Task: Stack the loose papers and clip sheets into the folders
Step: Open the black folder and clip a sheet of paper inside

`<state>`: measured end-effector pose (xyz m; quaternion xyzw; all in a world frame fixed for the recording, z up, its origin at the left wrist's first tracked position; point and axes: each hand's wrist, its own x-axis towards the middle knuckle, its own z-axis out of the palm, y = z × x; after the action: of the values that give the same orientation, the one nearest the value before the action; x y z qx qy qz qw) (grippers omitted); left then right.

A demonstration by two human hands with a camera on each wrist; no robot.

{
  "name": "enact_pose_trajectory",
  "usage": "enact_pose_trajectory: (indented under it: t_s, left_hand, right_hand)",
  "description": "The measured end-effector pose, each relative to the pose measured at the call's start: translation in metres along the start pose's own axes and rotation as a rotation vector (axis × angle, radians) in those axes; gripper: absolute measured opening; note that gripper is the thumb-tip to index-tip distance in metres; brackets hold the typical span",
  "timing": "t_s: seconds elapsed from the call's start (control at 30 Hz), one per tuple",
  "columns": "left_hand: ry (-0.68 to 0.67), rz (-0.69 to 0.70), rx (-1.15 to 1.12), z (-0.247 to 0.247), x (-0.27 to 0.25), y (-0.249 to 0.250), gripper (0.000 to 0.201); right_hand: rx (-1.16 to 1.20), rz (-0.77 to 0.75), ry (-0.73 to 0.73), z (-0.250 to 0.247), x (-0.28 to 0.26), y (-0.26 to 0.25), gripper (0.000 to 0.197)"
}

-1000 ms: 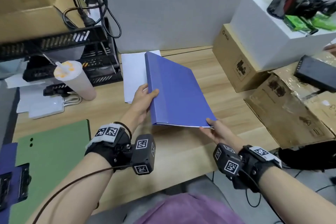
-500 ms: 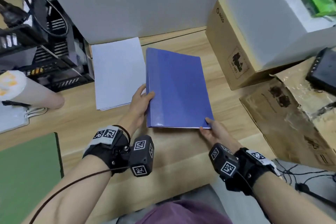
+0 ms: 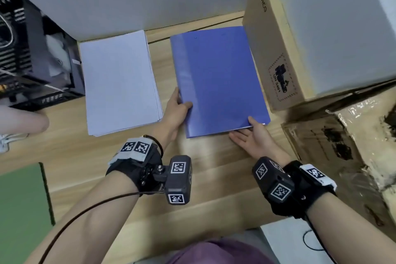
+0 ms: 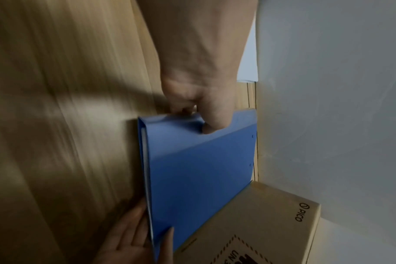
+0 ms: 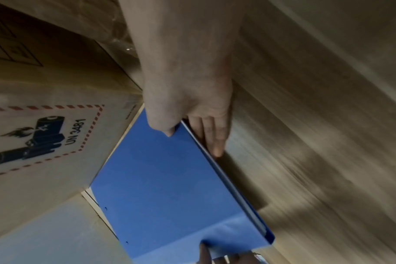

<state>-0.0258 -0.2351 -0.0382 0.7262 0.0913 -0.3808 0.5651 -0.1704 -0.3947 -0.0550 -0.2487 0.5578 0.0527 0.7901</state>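
— Where's the flat blue plastic folder (image 3: 218, 83)?

— Closed, on the pale wooden surface (image 3: 205, 178), between the stack of loose white paper sheets (image 3: 120, 81) and the brown cardboard box (image 3: 276, 49).

— And the hands?

— The left hand (image 3: 174, 111) pinches its spine edge, thumb on top. The right hand (image 3: 252, 137) pinches the near right corner, thumb on the cover, fingers (image 5: 213, 139) straight underneath.

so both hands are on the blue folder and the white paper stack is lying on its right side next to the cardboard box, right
Not quite. Both the left hand and right hand are on the blue folder, but the white paper stack lies on its left side. The cardboard box is on the folder's right. The head view shows this.
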Motion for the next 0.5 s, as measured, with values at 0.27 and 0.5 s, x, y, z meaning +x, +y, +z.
enact_pose_trajectory:
  t_s: [0.27, 0.5]
  left_hand:
    - [0.065, 0.004, 0.157, -0.001, 0.029, -0.029, 0.058]
    - [-0.086, 0.056, 0.262, -0.007, -0.001, -0.006, 0.040]
  right_hand:
    - [-0.315, 0.125, -0.110, -0.008, 0.006, -0.017, 0.044]
    - [-0.215, -0.056, -0.008, 0.015, 0.009, -0.002, 0.030]
